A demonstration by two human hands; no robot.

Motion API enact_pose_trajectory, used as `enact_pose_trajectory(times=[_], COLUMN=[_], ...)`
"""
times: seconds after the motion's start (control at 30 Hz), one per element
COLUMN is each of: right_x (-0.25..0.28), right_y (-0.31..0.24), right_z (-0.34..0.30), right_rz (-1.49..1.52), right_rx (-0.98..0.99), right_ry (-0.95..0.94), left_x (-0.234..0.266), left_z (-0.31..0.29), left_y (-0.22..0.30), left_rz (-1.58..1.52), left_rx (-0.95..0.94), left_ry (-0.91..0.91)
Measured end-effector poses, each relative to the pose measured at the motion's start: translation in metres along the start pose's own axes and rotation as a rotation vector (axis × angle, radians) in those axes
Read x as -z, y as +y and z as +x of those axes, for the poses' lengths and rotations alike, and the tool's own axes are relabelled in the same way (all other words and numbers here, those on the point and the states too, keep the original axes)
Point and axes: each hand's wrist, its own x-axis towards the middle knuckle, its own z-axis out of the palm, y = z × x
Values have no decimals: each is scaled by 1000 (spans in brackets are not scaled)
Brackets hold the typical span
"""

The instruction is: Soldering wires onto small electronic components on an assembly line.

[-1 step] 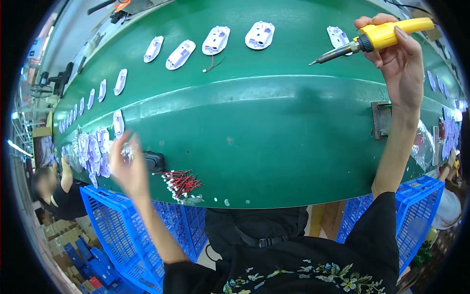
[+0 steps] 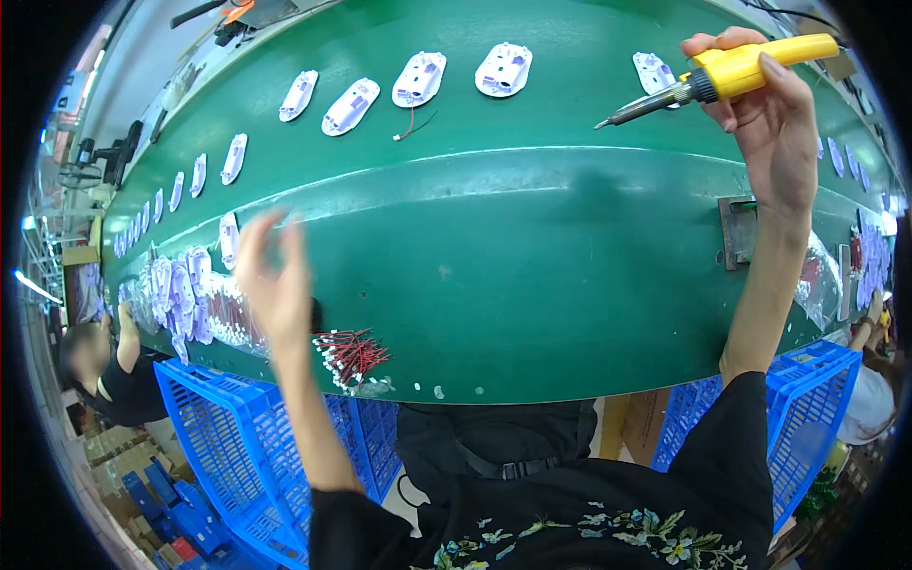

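My right hand (image 2: 771,142) is wrapped round the yellow handle of a soldering iron (image 2: 731,71), raised over the right side of the bench, its metal tip pointing left. Behind the iron lies a white plastic housing (image 2: 652,68). My left hand (image 2: 274,285) is blurred over the left side of the bench, its thumb and fingers apart, with nothing visible between them. Close by it are a single white housing (image 2: 229,237), a clear bag of wired connectors (image 2: 228,313) and a loose heap of red wires with white connectors (image 2: 353,356).
Several white housings (image 2: 351,106) stand in a row along the raised far strip of the green bench (image 2: 513,285). A housing pile (image 2: 180,294) lies far left. A metal bracket (image 2: 735,233) sits at right. Blue crates (image 2: 228,408) flank me; a co-worker (image 2: 104,370) is at far left.
My left hand has moved right and slightly away from me, uncovering the bag of connectors and covering most of a black object. My right hand and the soldering iron have shifted slightly left.
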Motion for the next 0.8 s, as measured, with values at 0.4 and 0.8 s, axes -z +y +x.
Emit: enact_pose_trajectory(times=[0.4,0.8], right_x=[-7,-13], right_y=[-17,-7], right_z=[-1,0], right_rz=[-57,-9], right_rx=[67,55], right_ry=[-80,-137], left_x=[-156,-115], left_z=[62,57], left_y=[59,48], left_rz=[327,-175], left_rx=[-461,-120], left_ry=[-145,-272])
